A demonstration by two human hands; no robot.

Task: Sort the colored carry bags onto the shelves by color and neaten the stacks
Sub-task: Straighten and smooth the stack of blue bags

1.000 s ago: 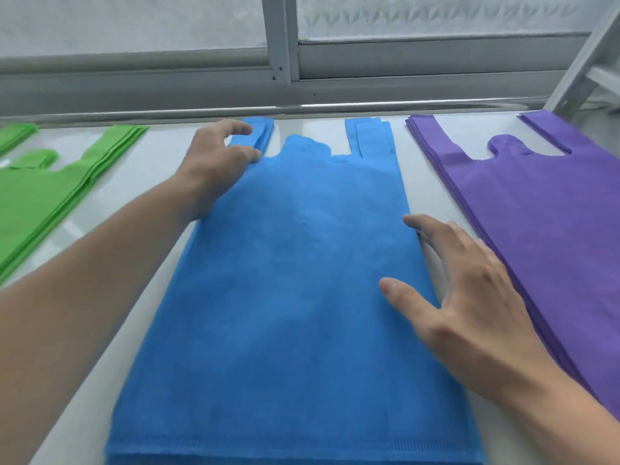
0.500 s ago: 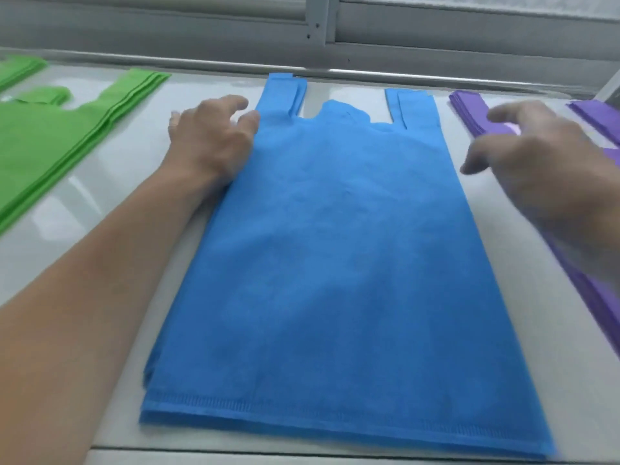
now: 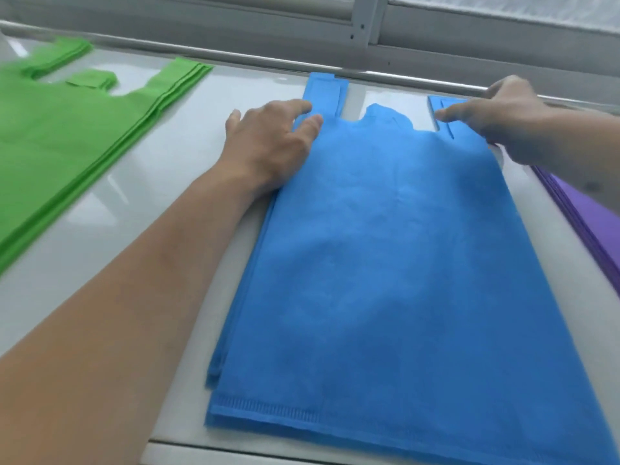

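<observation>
A stack of blue carry bags lies flat in the middle of the white shelf, handles pointing away from me. My left hand rests flat on the stack's upper left corner, fingers touching the left handle. My right hand reaches over the right handle, fingers extended and touching it. A green stack lies to the left, a purple stack to the right, partly hidden by my right arm.
A grey metal rail and frame runs along the back of the shelf, with an upright post. Bare white strips separate the three stacks. The shelf's front edge shows at the bottom.
My right hand has moved from the blue stack's right side up to its right handle. My left hand has stayed at the upper left corner. The view shifted left.
</observation>
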